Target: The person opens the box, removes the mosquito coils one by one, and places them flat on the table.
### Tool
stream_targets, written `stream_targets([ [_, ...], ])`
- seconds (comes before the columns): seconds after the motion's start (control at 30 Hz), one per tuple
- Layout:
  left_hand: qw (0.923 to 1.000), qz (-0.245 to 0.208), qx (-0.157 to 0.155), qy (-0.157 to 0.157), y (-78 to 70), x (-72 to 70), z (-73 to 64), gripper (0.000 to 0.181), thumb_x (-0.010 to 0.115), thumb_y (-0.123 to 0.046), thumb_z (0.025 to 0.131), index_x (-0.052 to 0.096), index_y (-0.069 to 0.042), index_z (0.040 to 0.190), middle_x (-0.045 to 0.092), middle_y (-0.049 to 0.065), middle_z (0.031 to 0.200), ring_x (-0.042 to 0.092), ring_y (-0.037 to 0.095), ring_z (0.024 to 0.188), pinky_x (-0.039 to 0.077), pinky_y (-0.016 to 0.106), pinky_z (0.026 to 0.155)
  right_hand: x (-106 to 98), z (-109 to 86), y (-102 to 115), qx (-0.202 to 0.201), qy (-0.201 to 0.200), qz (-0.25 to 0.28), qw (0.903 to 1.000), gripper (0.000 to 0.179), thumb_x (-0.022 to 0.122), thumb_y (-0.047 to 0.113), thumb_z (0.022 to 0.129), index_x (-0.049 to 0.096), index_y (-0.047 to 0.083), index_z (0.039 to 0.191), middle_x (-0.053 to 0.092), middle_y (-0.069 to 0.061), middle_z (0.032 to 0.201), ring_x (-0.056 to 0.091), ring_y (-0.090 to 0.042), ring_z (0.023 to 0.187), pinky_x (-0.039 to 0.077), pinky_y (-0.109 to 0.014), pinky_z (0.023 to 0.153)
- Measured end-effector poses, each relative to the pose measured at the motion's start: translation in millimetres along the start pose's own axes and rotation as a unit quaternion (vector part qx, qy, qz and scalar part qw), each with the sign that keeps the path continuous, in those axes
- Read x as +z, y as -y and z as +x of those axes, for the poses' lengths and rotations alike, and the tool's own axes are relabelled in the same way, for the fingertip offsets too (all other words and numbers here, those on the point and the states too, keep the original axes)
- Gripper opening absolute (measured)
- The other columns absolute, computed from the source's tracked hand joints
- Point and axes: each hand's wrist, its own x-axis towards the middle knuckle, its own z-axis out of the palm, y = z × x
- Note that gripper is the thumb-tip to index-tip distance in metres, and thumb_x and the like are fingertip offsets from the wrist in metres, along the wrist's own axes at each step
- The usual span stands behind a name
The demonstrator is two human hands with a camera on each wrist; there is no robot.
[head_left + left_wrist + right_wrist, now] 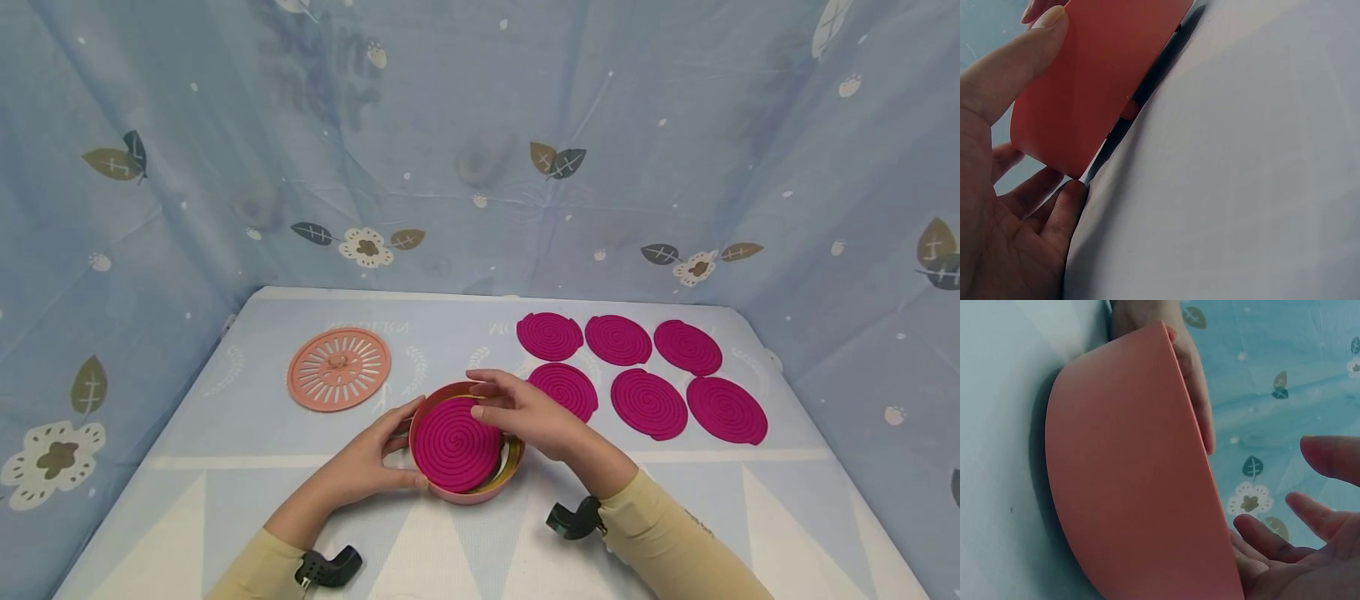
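A round coral-pink mosquito coil box (480,497) sits on the table, its inside partly gold. One magenta mosquito coil (454,443) lies in its opening, shifted to the left side, so a bit of the interior shows at the lower right. My left hand (369,467) grips the box by its left side; in the left wrist view the thumb lies along the wall (1100,75) with the fingers round the other side. Above the right rim is my right hand (525,414), fingers loosely bent and spread, the thumb apart from them in the right wrist view.
To the left lies the slotted coral lid (338,369) with a small knob. Several magenta coils (649,404) lie flat in two rows at the right back. A blue patterned curtain (480,150) hangs behind the table (600,533).
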Motion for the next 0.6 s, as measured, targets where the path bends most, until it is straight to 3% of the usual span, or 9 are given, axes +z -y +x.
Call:
stream_targets([
  [0.17,0.9998,-0.015,0.015,-0.003,0.0,0.6,-0.4,0.109,0.093,-0.028,0.067,0.029,-0.023,0.156,0.035,0.002,0.155,0.046,0.022,0.133,0.044,0.037,0.109,-0.2,-1.2,-3.0,0.003,-0.008,0.044,0.999,0.057,0.068,0.031,0.095,0.045,0.025,0.147,0.047,-0.008,0.146,0.049,-0.024,0.13,0.049,-0.046,0.104],
  [0.43,0.9998,0.0,0.018,-0.001,1.1,-0.4,0.8,0.109,0.092,-0.036,0.068,0.03,-0.021,0.156,0.035,-0.002,0.155,0.042,0.018,0.136,0.043,0.03,0.109,-1.5,-4.0,-7.0,0.011,0.002,0.104,0.9945,0.056,0.067,0.022,0.095,0.045,0.025,0.148,0.043,-0.008,0.149,0.043,-0.025,0.135,0.045,-0.044,0.108],
  [0.6,0.9998,0.006,0.018,-0.003,2.5,-0.2,1.2,0.11,0.092,-0.038,0.068,0.029,-0.02,0.157,0.036,-0.002,0.154,0.042,0.019,0.137,0.043,0.03,0.108,-2.3,-5.9,-8.8,0.018,0.013,0.136,0.9905,0.059,0.065,0.023,0.096,0.041,0.021,0.15,0.043,-0.009,0.149,0.044,-0.027,0.134,0.048,-0.045,0.104],
])
